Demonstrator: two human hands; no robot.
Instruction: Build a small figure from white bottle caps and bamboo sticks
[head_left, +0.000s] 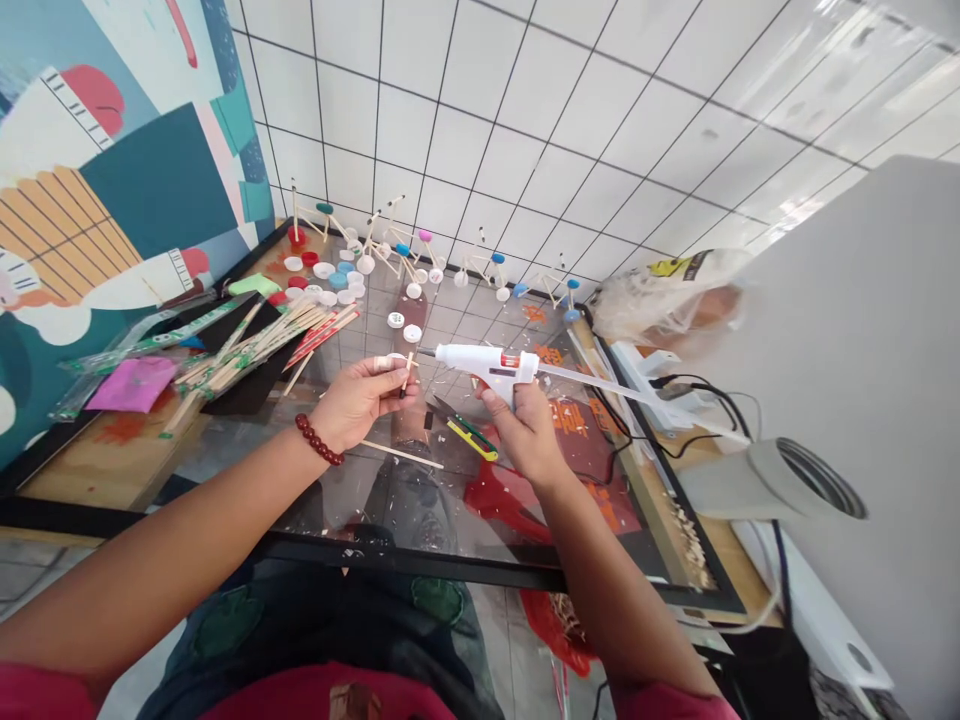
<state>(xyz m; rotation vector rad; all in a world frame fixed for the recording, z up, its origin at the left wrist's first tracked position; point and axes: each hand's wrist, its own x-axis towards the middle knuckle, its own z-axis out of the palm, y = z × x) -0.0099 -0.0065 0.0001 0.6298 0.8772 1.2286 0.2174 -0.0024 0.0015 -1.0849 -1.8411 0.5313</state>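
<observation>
My right hand (525,425) grips a white hot glue gun (486,365) with a glue stick jutting out of its back. Its nozzle points left at a small wooden stick piece with a white cap (405,372), pinched in my left hand (360,398). That wrist wears a dark red bead bracelet. Both hands hover above a glass tabletop (360,500). Yellow-handled cutters (465,432) lie just under the gun. A loose thin stick (401,455) lies below my left hand.
A bundle of wooden sticks (255,350) and pink paper (135,383) lie at the left. Loose bottle caps (330,280) and several stick-and-cap models (409,255) stand along the tiled wall. A plastic bag (667,295), a power strip with cables (660,385) and a tape roll (810,480) sit at the right.
</observation>
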